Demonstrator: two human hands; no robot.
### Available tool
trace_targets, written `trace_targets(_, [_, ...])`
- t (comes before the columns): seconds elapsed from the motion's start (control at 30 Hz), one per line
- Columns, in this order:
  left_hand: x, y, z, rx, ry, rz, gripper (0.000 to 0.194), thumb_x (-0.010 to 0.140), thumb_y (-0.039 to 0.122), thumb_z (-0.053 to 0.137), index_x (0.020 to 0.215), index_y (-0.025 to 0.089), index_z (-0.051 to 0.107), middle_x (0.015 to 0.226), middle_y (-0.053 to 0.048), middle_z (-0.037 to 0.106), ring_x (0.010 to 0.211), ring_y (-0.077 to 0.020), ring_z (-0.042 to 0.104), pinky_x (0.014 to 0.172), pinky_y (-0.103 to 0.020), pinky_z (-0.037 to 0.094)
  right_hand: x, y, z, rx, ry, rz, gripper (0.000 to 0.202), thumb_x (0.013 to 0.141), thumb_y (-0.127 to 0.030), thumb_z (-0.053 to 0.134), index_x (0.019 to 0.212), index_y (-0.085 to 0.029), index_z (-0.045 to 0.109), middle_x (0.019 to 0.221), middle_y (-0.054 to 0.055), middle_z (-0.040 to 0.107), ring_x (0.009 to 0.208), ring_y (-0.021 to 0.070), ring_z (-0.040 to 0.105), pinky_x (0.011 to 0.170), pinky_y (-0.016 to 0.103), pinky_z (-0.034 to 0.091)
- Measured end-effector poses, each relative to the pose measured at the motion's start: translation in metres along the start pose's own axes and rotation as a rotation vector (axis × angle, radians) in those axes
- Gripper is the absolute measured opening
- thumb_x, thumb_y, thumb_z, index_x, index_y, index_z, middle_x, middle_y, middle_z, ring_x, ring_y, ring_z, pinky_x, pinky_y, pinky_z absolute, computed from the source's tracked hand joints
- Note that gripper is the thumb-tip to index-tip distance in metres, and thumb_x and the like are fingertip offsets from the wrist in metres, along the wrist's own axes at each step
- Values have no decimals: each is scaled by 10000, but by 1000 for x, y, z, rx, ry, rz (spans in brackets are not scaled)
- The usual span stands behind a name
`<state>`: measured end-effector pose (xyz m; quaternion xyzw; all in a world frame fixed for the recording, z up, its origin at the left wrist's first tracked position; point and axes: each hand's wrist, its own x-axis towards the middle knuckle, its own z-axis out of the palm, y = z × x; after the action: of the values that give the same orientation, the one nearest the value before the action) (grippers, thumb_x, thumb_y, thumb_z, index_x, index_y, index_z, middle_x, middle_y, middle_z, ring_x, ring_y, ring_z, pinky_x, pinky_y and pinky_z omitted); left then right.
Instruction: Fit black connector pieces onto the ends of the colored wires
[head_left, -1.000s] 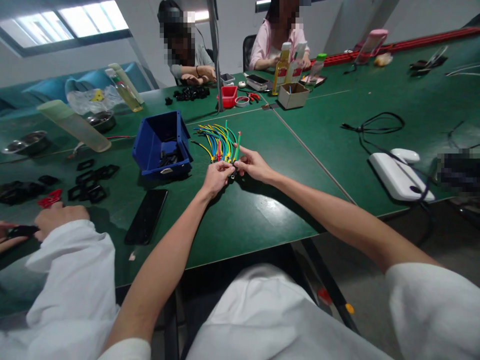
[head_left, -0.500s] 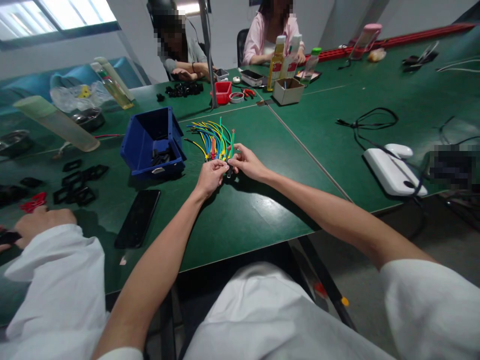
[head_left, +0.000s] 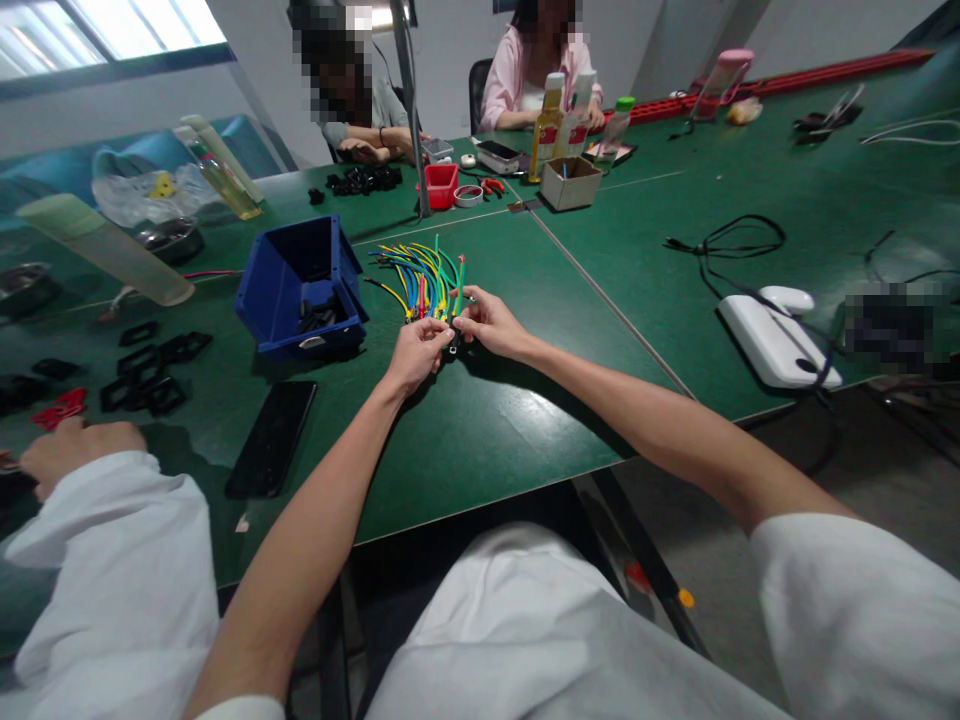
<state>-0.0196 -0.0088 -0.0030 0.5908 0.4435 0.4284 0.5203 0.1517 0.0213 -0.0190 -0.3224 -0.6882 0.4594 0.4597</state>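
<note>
My left hand (head_left: 416, 350) is closed, its thumb and forefinger pinching at a small black part (head_left: 454, 338) with a pale metal-looking end. Just to its right, my right hand (head_left: 491, 322) is closed around the lower end of a green wire (head_left: 461, 275), which stands up with a bare copper-coloured tip. Both sets of fingertips nearly meet at the black part, and they hide how wire and part join. Behind my hands lies a fanned bundle of yellow, blue, green and red wires (head_left: 412, 268) on the green table (head_left: 480, 440).
A blue bin (head_left: 251, 305) holding black pieces stands left of the wires, with a black phone (head_left: 271, 440) in front. Black frames (head_left: 154, 365) and a co-worker's hand (head_left: 79, 450) are farther left. At right lies a white device (head_left: 776, 340) with cables. Two people sit opposite.
The whole view has shifted slightly, so everything sits a little farther left. My hands keep the same grip. The co-worker's hand at left has moved slightly towards the edge.
</note>
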Motion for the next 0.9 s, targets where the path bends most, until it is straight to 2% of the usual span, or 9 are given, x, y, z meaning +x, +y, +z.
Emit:
trace_targets(0.2, [1, 2, -3, -24, -49, -44, 305, 665, 352, 751, 822, 133, 608, 589, 46, 548, 359, -40, 420, 328, -179, 332, 0, -2, -2, -27, 2, -7, 447, 826, -300, 636, 1204, -144, 457, 613, -80, 517, 499, 82, 512, 494, 213, 425])
trace_targets(0.6, [1, 0, -5, 0, -75, -84, 325, 652, 308, 776, 868, 124, 617, 622, 33, 585, 375, -42, 441, 343, -181, 348, 0, 0, -6, -50, -1, 18, 417, 828, -259, 622, 1196, -146, 462, 610, -74, 527, 498, 92, 529, 482, 210, 422])
trace_targets(0.9, [-1, 8, -5, 24, -148, -104, 242, 737, 292, 718, 868, 149, 574, 656, 52, 553, 355, -11, 384, 336, -167, 292, -2, -3, -3, -58, 19, 18, 464, 817, -307, 642, 1211, -148, 457, 627, -63, 579, 519, 99, 569, 506, 214, 447])
